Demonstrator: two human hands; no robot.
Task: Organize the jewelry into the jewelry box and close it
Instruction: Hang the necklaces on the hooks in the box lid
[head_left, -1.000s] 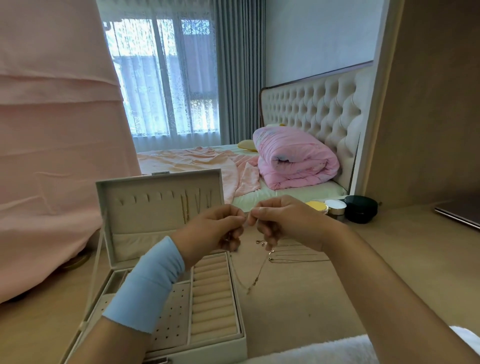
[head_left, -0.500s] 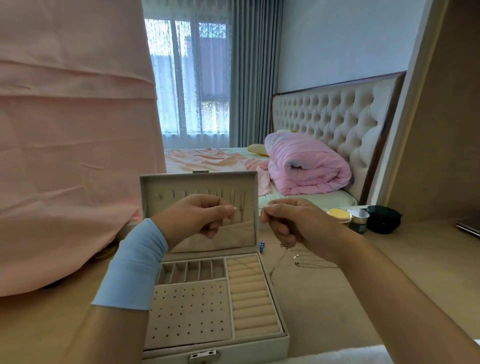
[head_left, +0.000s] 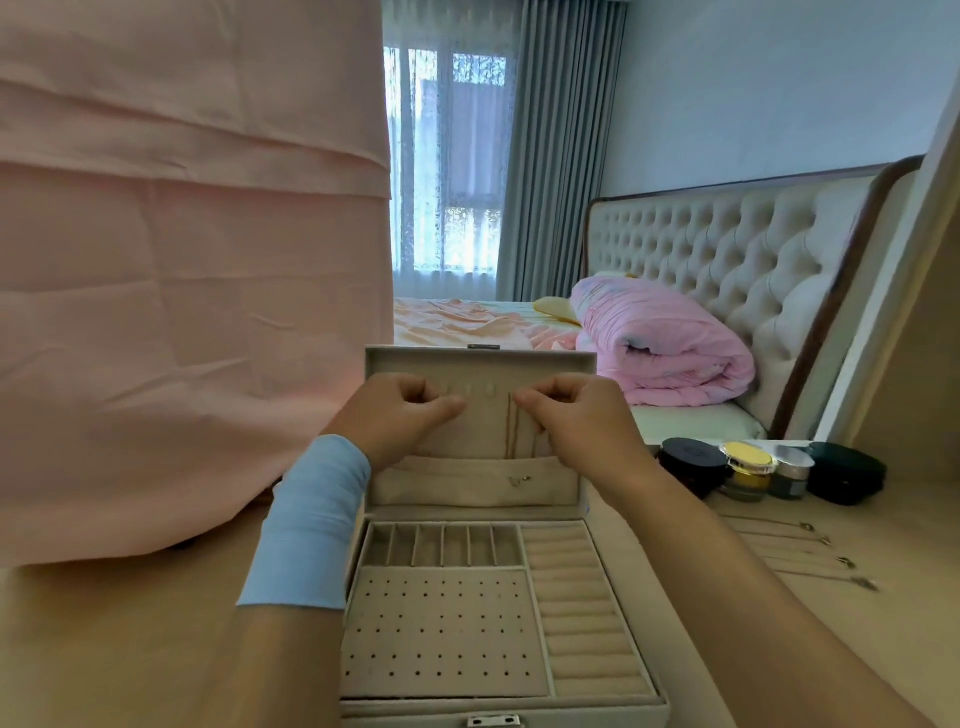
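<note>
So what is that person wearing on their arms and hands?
A light blue cloth band wraps the left forearm just behind the left hand. The right arm is bare up to the picture's edge, with no sleeve. No ring, watch or bracelet shows on the right hand or the left.

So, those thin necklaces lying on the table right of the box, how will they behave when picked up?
Probably floppy: the necklaces lie as hair-thin chains flat on the table. Likely very light, with small pendants that would swing. Four lie close together, so they may tangle if lifted together.
</note>
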